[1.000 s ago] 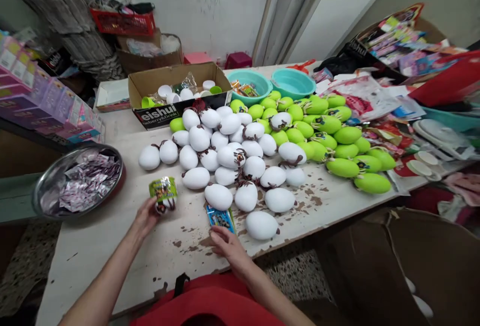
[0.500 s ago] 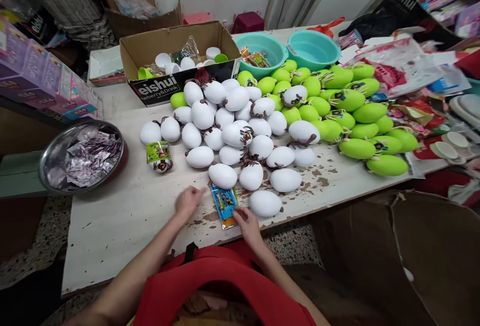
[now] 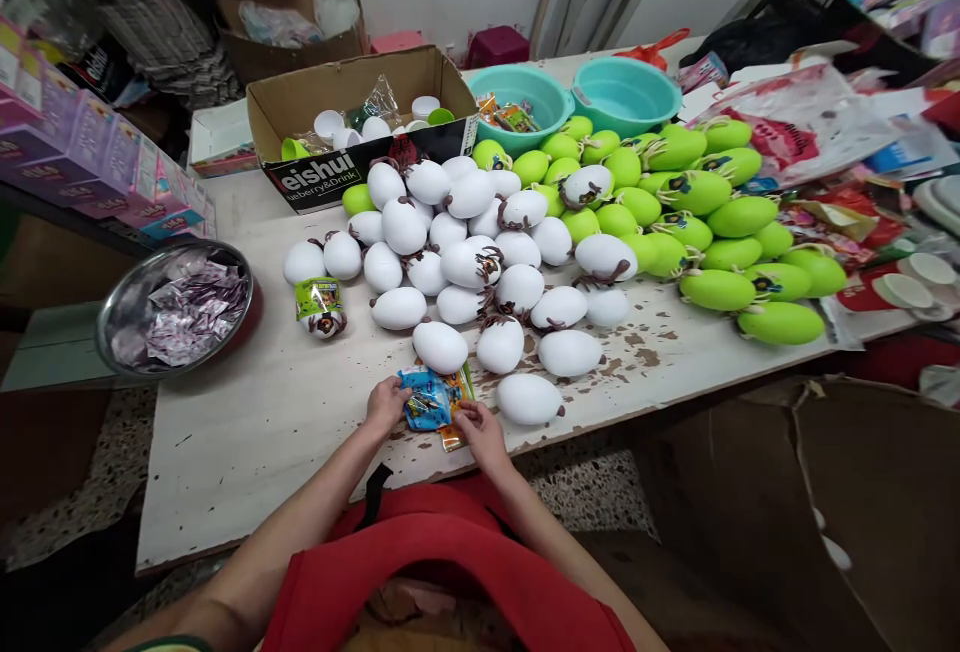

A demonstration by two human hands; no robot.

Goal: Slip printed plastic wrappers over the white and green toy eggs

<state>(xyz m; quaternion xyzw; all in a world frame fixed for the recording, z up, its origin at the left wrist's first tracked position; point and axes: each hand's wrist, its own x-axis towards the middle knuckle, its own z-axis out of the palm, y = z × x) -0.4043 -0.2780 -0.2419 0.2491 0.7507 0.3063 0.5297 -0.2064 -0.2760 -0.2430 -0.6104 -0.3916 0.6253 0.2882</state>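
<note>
The blue packet (image 3: pixel 426 402) lies between the two hands, just right of the left hand's fingertips and overlapping the orange packet (image 3: pixel 453 439) below it. Left hand (image 3: pixel 384 405) is the nearer to it: thumb and fingers are drawn together on its left edge and have hold of it. Right hand (image 3: pixel 484 437) rests its fingertips at the orange packet's right side, fingers bent and nearly together; whether they grip it or only press it cannot be told. The orange packet's long axis runs away from the person, leaning a little right; the blue one sits buckled and askew, so its long axis is hard to read.

Both packets look like thin, glossy printed film. Just beyond them is a smooth, matt white egg (image 3: pixel 440 347), with more white eggs behind it, several wrapped in dark brown, claw-like strips. Another egg (image 3: pixel 529 399) lies right of the right hand, long axis roughly sideways. Lime eggs (image 3: pixel 716 289) with pale strips fill the far right of the table (image 3: pixel 262 442), whose pale paint has flaked to brown patches. On the left, a shiny metal bowl (image 3: pixel 120 310) holds crinkled pinkish sachets (image 3: pixel 195 317)
</note>
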